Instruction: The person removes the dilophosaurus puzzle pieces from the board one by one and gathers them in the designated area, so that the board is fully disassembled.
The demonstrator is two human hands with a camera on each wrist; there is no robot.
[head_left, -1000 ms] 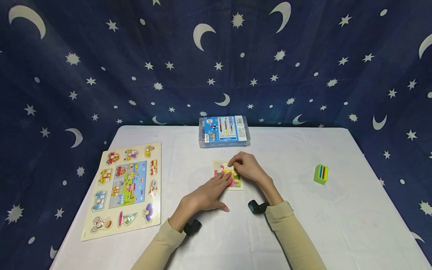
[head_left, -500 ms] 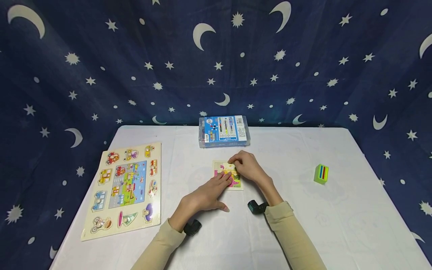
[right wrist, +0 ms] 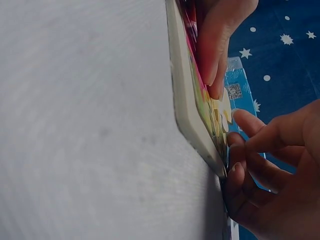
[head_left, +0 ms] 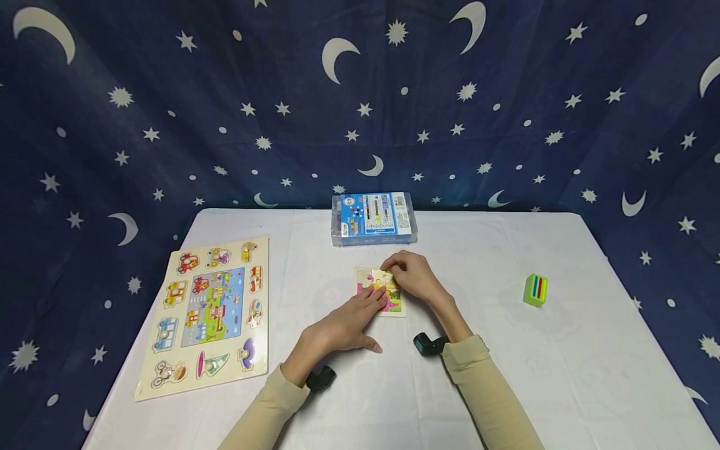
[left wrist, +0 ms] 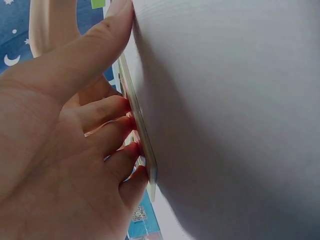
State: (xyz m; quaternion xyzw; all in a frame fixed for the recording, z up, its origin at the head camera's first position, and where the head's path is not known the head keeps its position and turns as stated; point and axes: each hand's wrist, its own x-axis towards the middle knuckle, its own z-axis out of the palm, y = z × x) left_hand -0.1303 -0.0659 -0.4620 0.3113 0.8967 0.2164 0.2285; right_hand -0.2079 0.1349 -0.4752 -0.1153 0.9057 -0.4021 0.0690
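A small square jigsaw puzzle (head_left: 397, 306) with a pink, yellow and green picture in a pale frame lies at the middle of the table. Across its lower left part rests my left hand (head_left: 351, 319), fingers straight and pressing on the picture, thumb spread onto the cloth. My right hand (head_left: 415, 277) is at the puzzle's upper right corner with curled fingers. In the right wrist view its fingertips pinch a pale puzzle piece (right wrist: 225, 106), which sits tilted above the board. The left wrist view shows the left fingertips along the board's edge (left wrist: 142, 127); the palm side hides the picture.
To the left lies a large wooden peg puzzle board (head_left: 259, 369) with vehicle pieces. A clear-and-blue box (head_left: 374, 219) stands at the back edge. On the right is a green block (head_left: 534, 290) with coloured stripes. A starry dark curtain (head_left: 292, 75) hangs behind.
The right fingers have shifted very slightly at the puzzle's upper right corner, and the piece there shows at a slightly different tilt. My left hand has stayed in place.
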